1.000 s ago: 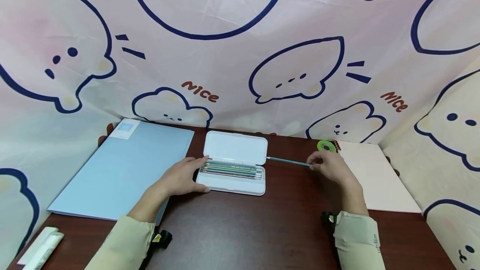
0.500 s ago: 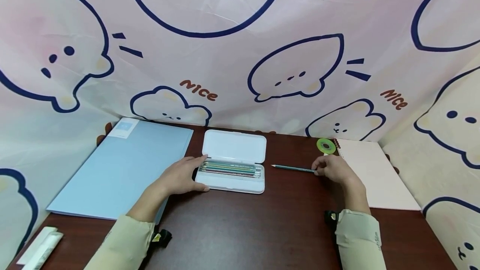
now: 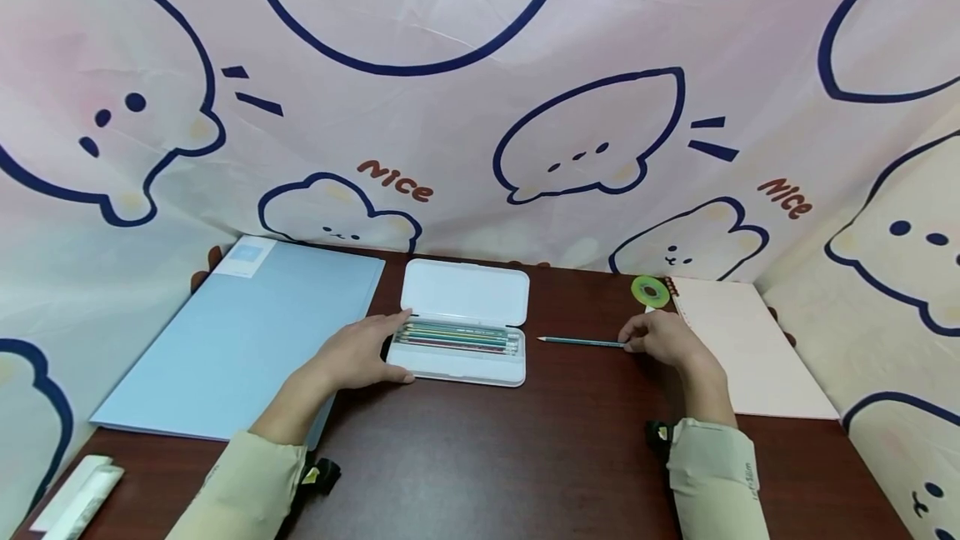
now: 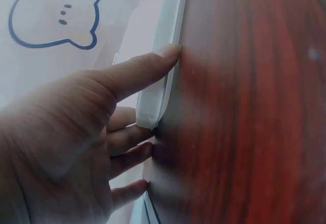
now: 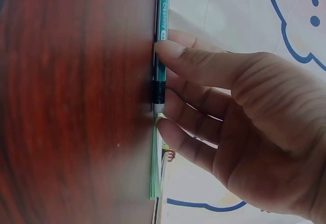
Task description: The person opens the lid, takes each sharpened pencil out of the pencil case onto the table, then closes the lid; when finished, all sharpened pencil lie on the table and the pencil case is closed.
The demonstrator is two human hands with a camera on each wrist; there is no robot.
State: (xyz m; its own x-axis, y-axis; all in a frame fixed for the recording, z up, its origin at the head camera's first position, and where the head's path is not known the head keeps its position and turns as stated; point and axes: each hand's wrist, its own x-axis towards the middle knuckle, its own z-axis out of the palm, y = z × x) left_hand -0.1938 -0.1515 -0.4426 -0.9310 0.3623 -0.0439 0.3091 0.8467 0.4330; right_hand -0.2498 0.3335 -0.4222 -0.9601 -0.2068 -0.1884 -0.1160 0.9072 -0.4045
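Note:
A white pencil case (image 3: 462, 298) lies open on the dark wooden table (image 3: 525, 457), with several coloured pencils (image 3: 457, 338) in its tray. My left hand (image 3: 396, 348) grips its left end, thumb along the front edge; the left wrist view shows the hand (image 4: 158, 102) with its thumb on the case (image 4: 168, 10) edge and its fingers curled at the corner. A teal pencil (image 3: 581, 342) lies on the table right of the case, tip toward it. My right hand (image 3: 628, 340) pinches its eraser end; in the right wrist view the thumb (image 5: 175, 53) presses the pencil (image 5: 161, 25).
A blue folder (image 3: 240, 332) lies left of the case. A pale pink notebook (image 3: 738, 348) lies at the right, with a green tape roll (image 3: 649, 291) at its far corner. A white object (image 3: 75, 498) sits at the near left corner. Patterned cloth (image 3: 480, 107) walls the back and sides.
The right hand has drawn the teal pencil away from the case and lowered it flat onto the table. The left hand has stayed on the case.

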